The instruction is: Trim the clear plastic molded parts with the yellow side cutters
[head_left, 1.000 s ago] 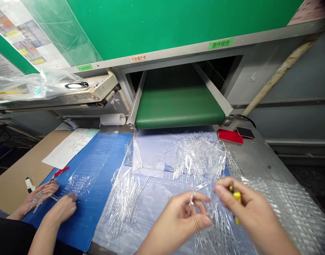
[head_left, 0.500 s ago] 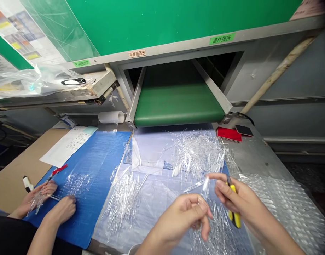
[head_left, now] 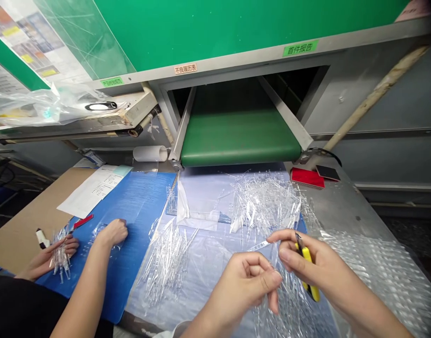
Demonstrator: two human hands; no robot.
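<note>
My right hand [head_left: 306,256] keeps a pair of yellow-handled nippers [head_left: 311,277] tucked in its palm, with index finger and thumb reaching left. A clear plastic strip [head_left: 259,245] shows at that index fingertip; whether it is gripped I cannot tell. My left hand [head_left: 246,284] is closed in a pinch close by, and what its fingers hold, if anything, is hidden. Under both hands lies a heap of thin clear plastic pieces [head_left: 289,307]. Beyond them is a larger heap of clear pieces [head_left: 268,199]. Left of my hands sits a bundle of clear strips [head_left: 168,263].
At left, a co-worker's hands [head_left: 113,232] handle clear pieces over a blue mat [head_left: 145,202]. A green conveyor belt [head_left: 239,150] ends above the table. Red pads [head_left: 307,178] and bubble wrap [head_left: 377,272] lie at right.
My fingers have shifted slightly, and the clear piece upright between my hands no longer shows there. The co-worker's right hand has moved up and right across the mat.
</note>
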